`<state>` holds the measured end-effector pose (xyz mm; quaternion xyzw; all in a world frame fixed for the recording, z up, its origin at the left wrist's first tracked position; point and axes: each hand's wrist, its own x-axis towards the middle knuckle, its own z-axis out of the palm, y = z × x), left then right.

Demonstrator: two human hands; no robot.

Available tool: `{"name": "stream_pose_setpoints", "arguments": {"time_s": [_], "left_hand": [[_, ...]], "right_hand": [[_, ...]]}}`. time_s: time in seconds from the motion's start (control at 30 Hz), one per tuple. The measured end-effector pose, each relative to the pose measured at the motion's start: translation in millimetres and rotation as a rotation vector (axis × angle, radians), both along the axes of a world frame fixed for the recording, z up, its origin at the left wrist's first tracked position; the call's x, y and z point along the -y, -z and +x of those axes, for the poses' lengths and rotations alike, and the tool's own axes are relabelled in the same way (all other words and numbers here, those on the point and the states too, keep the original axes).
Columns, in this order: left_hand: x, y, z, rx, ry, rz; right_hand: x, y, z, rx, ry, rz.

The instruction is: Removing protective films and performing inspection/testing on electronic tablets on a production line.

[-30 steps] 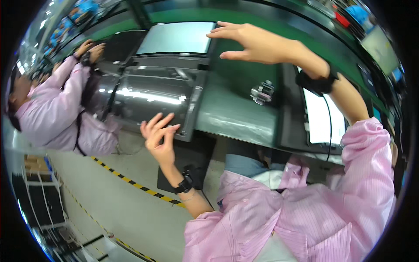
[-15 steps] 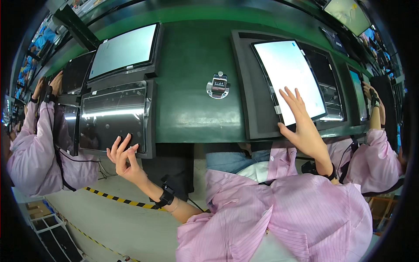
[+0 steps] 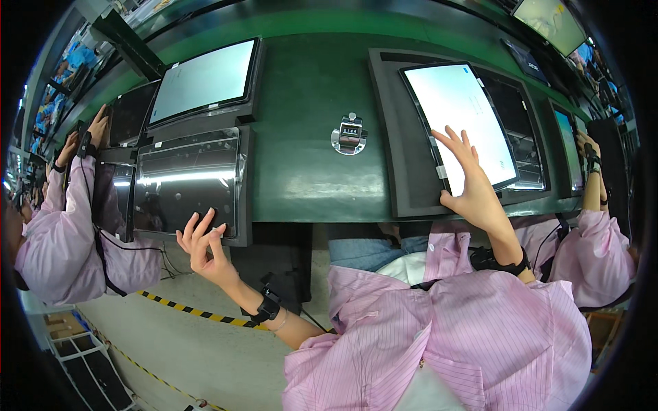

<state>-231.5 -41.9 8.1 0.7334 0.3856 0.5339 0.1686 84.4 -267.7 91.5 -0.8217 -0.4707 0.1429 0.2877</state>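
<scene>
Since half a second ago, the right hand [image 3: 476, 188] has slid slightly up the lit white panel [image 3: 460, 116], while the left hand [image 3: 202, 243] remains at the near edge of the dark glossy panel [image 3: 188, 181]. Right grip: released, fingers spread flat on the lit panel, which lies tilted in a dark tray [image 3: 404, 171] on the green bench [image 3: 308, 109]. Left grip: released, fingertips just touching the dark panel's lower corner; nothing is clasped. Risk, as judged: with only flat palm pressure, the lit panel could skid within its tray or take smudges; the dark panel overhangs the bench edge and a nudge might tip it. A silver hand counter [image 3: 349, 132] sits between the two. Co-workers' sleeves flank both sides; their hands are partly cut off, and the far screens bend out of legibility.
</scene>
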Motion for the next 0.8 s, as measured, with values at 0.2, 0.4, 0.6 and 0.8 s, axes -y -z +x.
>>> {"name": "stream_pose_setpoints", "arguments": {"time_s": [0.2,0.4,0.6,0.8], "left_hand": [[2.7,-4.4,0.8,-0.03,-0.007,0.024],[47.6,-36.2,39.7,0.092,0.046,0.106],[119.6,-72.3,128.5,0.178,0.623,-0.278],[153.3,-73.9,193.7,0.22,0.748,-0.545]], "right_hand": [[0.8,-4.0,5.0,-0.047,-0.002,0.088],[37.8,-4.5,85.9,0.377,0.511,-0.004],[45.3,3.2,131.4,0.021,0.426,0.015],[42.9,-8.3,110.5,-0.515,0.342,0.525]]}}
